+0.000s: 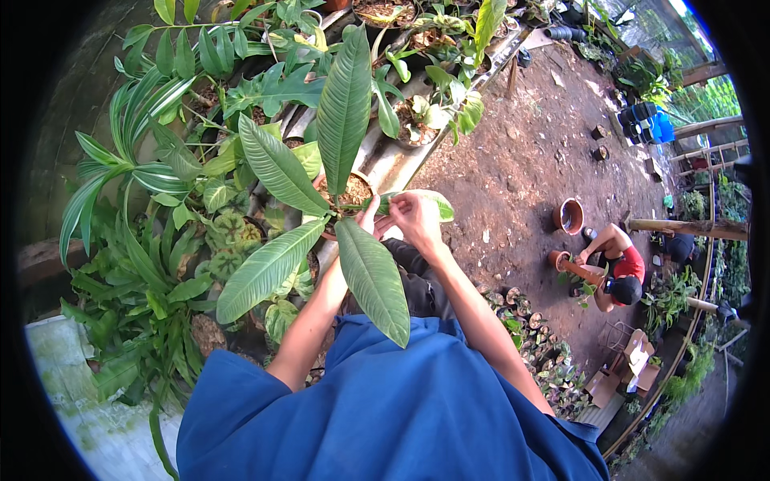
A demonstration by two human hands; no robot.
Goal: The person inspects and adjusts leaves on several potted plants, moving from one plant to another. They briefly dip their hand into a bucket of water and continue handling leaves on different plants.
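Observation:
A potted plant with long, ribbed green leaves point(346, 108) stands in front of me. Its round pot point(361, 180) holds pale, chunky growing medium. One leaf point(442, 204) points right, partly covered by my hands. My left hand point(376, 223) is at that leaf's base, thumb up against it and fingers curled below. Just right of it, my right hand point(418, 219) pinches the same leaf between thumb and fingers. Whether anything small sits between those fingertips is hidden. A large lower leaf point(374, 279) hangs over my blue shirt point(385, 409).
Corrugated sheeting point(391, 159) carries many potted plants, with striped foliage point(159, 174) at left. Right of it lies a dirt floor point(499, 162). There a person in red point(628, 267) handles a terracotta pot point(559, 260) near another pot point(568, 216). Cardboard boxes point(631, 364) lie lower right.

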